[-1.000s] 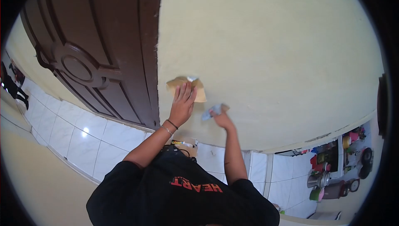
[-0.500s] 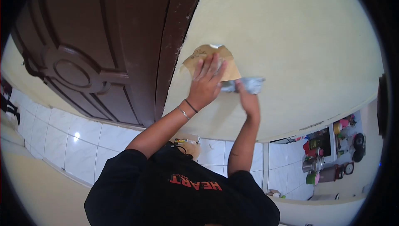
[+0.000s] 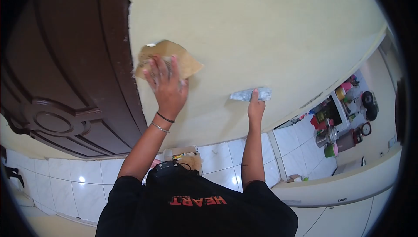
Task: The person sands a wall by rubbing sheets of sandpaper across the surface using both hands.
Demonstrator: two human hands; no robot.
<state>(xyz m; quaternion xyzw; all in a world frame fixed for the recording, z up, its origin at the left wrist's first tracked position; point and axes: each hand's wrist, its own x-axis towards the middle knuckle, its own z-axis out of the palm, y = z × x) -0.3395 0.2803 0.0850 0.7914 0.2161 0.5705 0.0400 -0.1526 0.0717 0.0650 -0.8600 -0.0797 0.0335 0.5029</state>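
With its fingers spread, my left hand (image 3: 168, 91) holds a brown paper sheet (image 3: 188, 64) flat against the cream wall (image 3: 270, 32), close to the door frame. The sheet has torn, uneven edges, dark markings on its left part and a small white patch at its top. White residue shows on my left fingers. Lower on the wall to the right, my right hand (image 3: 256, 105) grips a flat grey-white smeared piece (image 3: 240, 96), perhaps a putty scraper, its thumb laid across the front. The two hands are well apart.
A dark brown panelled door (image 3: 65, 84) stands at the left. On the white tiled floor (image 3: 217, 154) below sits an open cardboard box (image 3: 195, 160) with small items. Kitchenware, including a metal pot (image 3: 333, 133) and a green bucket (image 3: 331, 150), fills the right side.
My right hand has drawn away from the paper with the grey-white piece. The camera view has shifted, so the door frame, my left hand and the sheet appear farther left.
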